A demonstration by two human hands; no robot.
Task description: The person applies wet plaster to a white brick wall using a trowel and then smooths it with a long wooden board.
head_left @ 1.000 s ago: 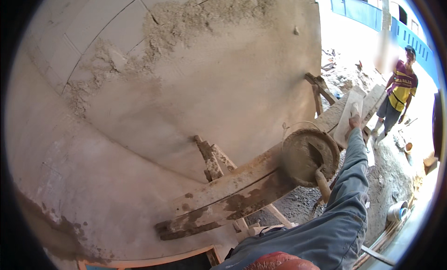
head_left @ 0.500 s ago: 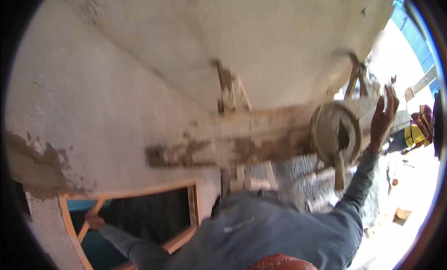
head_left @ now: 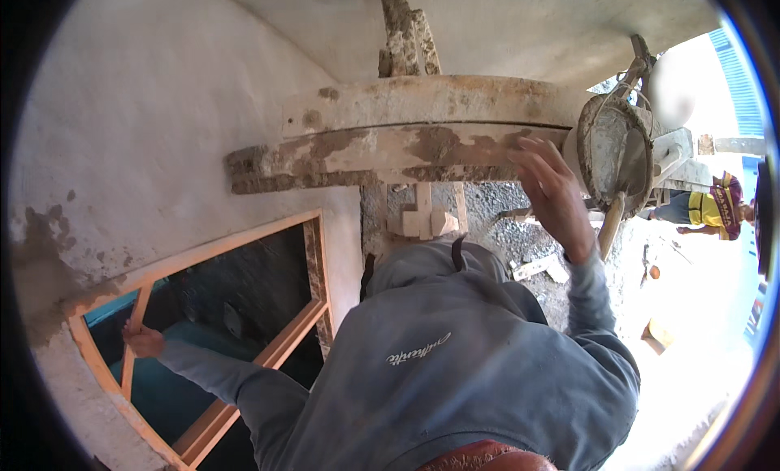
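My left hand (head_left: 145, 339) is closed round a thin slanting wooden brace (head_left: 140, 308) in the corner of a wooden window frame (head_left: 203, 254). My right hand (head_left: 554, 196) is raised, fingers apart and slightly bent, with nothing in it. Its fingertips overlap the end of a mortar-stained plank (head_left: 366, 150); whether they touch it I cannot tell. Just right of that hand is a round mortar-caked bucket (head_left: 592, 158). A trowel (head_left: 632, 166) rests in the bucket, its wooden handle (head_left: 611, 223) sticking out over the rim toward me.
Rough wooden supports (head_left: 404, 36) stand by the plank against a plastered wall (head_left: 187, 114). Grey gravel and rubble (head_left: 496, 211) lie below the plank. At the far right another person (head_left: 715, 207) in a maroon and yellow top is near a blue corrugated sheet (head_left: 735, 81).
My right hand has moved from beyond the bucket's right side to its left, over the plank. The view has shifted, and the left hand stays on the brace.
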